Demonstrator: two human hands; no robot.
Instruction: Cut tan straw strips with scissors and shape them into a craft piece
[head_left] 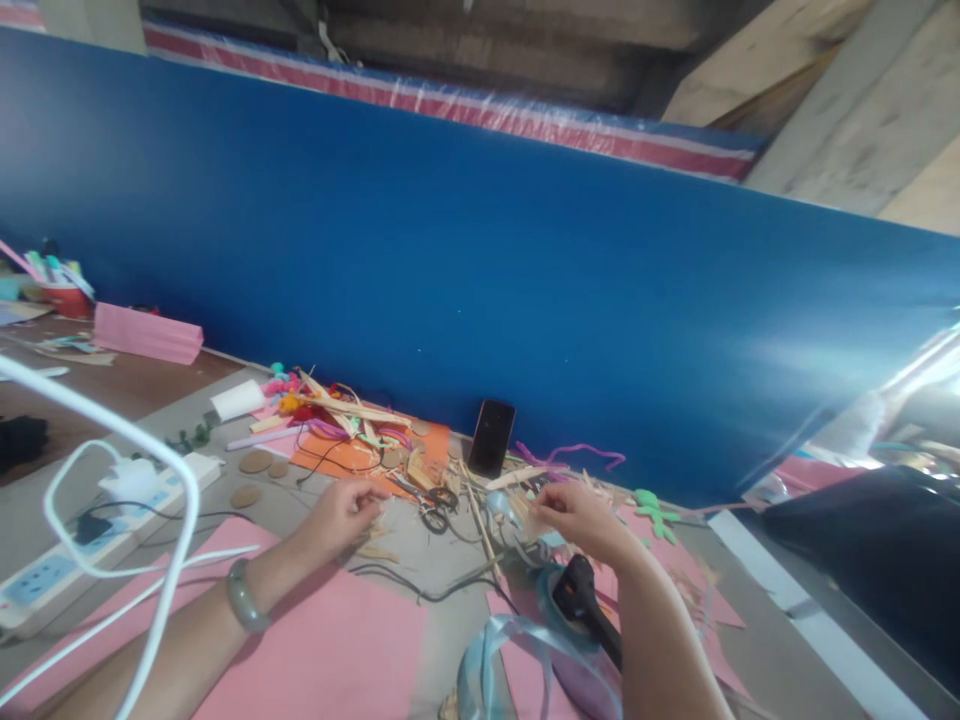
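Observation:
My left hand, with a grey-green bangle on the wrist, reaches over the table and its fingers curl in a pinch beside thin wooden strips. My right hand is closed in a pinch on a small pale piece that I cannot name, above a light blue ribbon. Between the hands lie scissors and a heap of wooden sticks. A black glue gun lies just under my right forearm. Pink paper sheets cover the near table.
A dark phone leans on the blue partition. Orange paper, pipe cleaners and round wooden discs lie behind. A white power strip with white cables sits left. A pink box and a pen cup stand far left.

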